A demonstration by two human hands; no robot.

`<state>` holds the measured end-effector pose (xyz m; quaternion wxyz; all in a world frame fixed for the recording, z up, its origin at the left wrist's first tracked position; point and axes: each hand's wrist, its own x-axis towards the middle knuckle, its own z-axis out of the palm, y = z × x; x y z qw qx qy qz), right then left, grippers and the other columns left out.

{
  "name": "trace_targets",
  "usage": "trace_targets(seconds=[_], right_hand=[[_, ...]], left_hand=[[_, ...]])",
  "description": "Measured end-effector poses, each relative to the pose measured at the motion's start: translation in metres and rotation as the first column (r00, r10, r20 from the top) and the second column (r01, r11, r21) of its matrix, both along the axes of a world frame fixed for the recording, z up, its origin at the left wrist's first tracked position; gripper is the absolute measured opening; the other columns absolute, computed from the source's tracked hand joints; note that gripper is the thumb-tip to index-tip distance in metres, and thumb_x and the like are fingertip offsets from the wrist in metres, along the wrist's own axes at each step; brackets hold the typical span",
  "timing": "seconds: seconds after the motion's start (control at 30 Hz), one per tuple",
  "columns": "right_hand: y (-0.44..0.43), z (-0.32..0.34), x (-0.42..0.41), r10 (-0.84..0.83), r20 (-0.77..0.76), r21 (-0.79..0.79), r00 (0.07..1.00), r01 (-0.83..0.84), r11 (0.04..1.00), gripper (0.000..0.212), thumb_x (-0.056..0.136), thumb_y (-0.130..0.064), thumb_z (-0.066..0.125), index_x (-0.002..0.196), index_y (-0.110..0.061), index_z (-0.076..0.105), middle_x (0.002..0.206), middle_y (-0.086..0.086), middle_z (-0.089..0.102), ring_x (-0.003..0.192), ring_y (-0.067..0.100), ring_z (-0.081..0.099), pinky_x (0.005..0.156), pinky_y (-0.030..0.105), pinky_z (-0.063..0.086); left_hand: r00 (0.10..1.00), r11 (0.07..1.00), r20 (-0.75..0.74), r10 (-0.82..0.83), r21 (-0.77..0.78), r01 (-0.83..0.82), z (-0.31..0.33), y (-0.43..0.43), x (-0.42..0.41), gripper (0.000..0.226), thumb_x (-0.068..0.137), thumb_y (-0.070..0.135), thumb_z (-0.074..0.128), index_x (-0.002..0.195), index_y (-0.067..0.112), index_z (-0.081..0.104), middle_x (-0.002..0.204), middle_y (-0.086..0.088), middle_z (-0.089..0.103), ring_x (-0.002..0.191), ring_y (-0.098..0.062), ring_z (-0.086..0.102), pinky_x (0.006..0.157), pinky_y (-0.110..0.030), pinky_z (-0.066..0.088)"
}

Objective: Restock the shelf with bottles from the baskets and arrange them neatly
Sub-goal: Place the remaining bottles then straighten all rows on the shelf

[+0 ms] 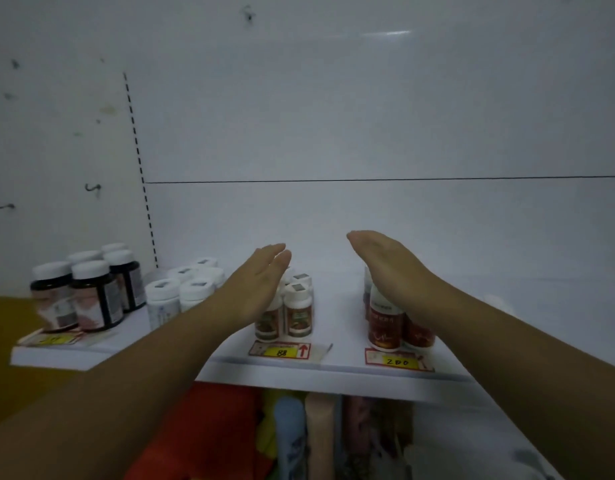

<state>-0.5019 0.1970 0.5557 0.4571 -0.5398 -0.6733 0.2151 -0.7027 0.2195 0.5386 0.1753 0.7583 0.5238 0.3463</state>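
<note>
Left hand (261, 284), fingers straight, flanks the brown-label bottles (298, 311); at its 3 o'clock the flat right hand (389, 268) covers the red bottles (385, 327).

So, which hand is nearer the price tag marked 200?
Right. The right hand is just behind the 200 price tag; the left hand is off to its left.

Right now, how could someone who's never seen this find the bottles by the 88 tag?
Start at the white shelf; find the yellow 88 tag on its front edge. The small bottles stand just behind it, by the left hand. Only they have green-and-brown labels, unlike the white bottles left and red bottles right.
</note>
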Motion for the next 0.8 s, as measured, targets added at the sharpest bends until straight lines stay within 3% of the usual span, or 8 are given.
trace_targets(seconds=[0.17, 0.37, 0.5, 0.53, 0.6, 0.7, 0.8], right_hand=[[0.025, -0.015, -0.031, -0.033, 0.03, -0.019, 0.999, 0.033, 0.999, 0.05, 0.098, -0.047, 0.028, 0.14, -0.024, 0.039, 0.149, -0.005, 0.038, 0.107, 0.0, 0.029, 0.093, 0.021, 0.019], [0.064, -0.054, -0.071, -0.077, -0.088, -0.176, 0.993, 0.06, 0.983, 0.054, 0.096, -0.054, 0.022, 0.145, -0.033, 0.023, 0.155, -0.008, 0.025, 0.138, 0.011, 0.028, 0.089, 0.022, 0.02], [0.076, -0.086, -0.085, -0.052, -0.301, -0.206, 0.952, -0.012, 0.978, 0.052, 0.094, -0.057, 0.026, 0.143, -0.041, 0.021, 0.152, -0.009, 0.032, 0.117, 0.001, 0.04, 0.082, 0.008, 0.038], [0.078, -0.093, -0.085, -0.019, -0.375, -0.199, 0.927, -0.06, 0.978, 0.053, 0.092, -0.058, 0.03, 0.142, -0.042, 0.023, 0.15, -0.008, 0.036, 0.118, 0.004, 0.045, 0.087, 0.018, 0.046], [0.082, -0.105, -0.082, 0.029, -0.42, -0.169, 0.907, -0.109, 0.98, 0.06, 0.084, -0.068, 0.037, 0.139, -0.048, 0.025, 0.144, -0.012, 0.041, 0.117, 0.009, 0.053, 0.097, 0.036, 0.047], [0.082, -0.108, -0.08, 0.028, -0.344, -0.146, 0.939, -0.083, 0.986, 0.055, 0.076, -0.076, 0.041, 0.127, -0.058, 0.031, 0.132, -0.022, 0.048, 0.106, -0.002, 0.06, 0.091, 0.029, 0.05], [0.082, -0.105, -0.081, 0.033, -0.308, -0.127, 0.951, -0.076, 0.989, 0.04, 0.09, -0.061, 0.036, 0.126, -0.046, 0.047, 0.129, -0.012, 0.06, 0.111, 0.009, 0.062, 0.095, 0.041, 0.049]], left_hand=[[0.996, 0.999, 0.087, -0.013, -0.035, 0.016, -0.016, 0.029, -0.014, 0.052, 0.098, 0.049, 0.018, 0.146, 0.031, 0.02, 0.159, 0.009, 0.015, 0.146, -0.012, 0.013, 0.116, -0.033, 0.01], [0.888, 0.989, 0.459, -0.008, -0.128, 0.075, -0.05, 0.071, -0.025, 0.053, 0.096, 0.047, 0.033, 0.145, 0.039, 0.016, 0.16, 0.006, 0.009, 0.145, -0.019, 0.018, 0.115, -0.042, 0.021], [0.733, 0.91, 0.678, -0.054, -0.269, 0.315, -0.071, 0.08, -0.027, 0.066, 0.09, 0.044, 0.049, 0.144, 0.044, 0.012, 0.155, 0.002, 0.027, 0.128, -0.025, 0.046, 0.102, -0.045, 0.043], [0.711, 0.889, 0.701, -0.066, -0.282, 0.361, -0.073, 0.081, -0.026, 0.068, 0.09, 0.04, 0.052, 0.145, 0.043, 0.012, 0.153, 0.002, 0.031, 0.122, -0.025, 0.05, 0.098, -0.045, 0.047], [0.695, 0.881, 0.714, -0.08, -0.275, 0.384, -0.076, 0.085, -0.022, 0.07, 0.09, 0.031, 0.056, 0.146, 0.039, 0.014, 0.151, 0.001, 0.036, 0.118, -0.025, 0.054, 0.097, -0.046, 0.048], [0.68, 0.895, 0.728, -0.085, -0.244, 0.373, -0.077, 0.092, -0.018, 0.067, 0.091, 0.025, 0.055, 0.146, 0.035, 0.019, 0.146, 0.0, 0.042, 0.117, -0.025, 0.055, 0.095, -0.042, 0.049], [0.683, 0.91, 0.724, -0.096, -0.215, 0.355, -0.08, 0.095, -0.018, 0.06, 0.091, 0.025, 0.053, 0.143, 0.035, 0.024, 0.132, 0.004, 0.048, 0.109, -0.021, 0.058, 0.086, -0.036, 0.051]])
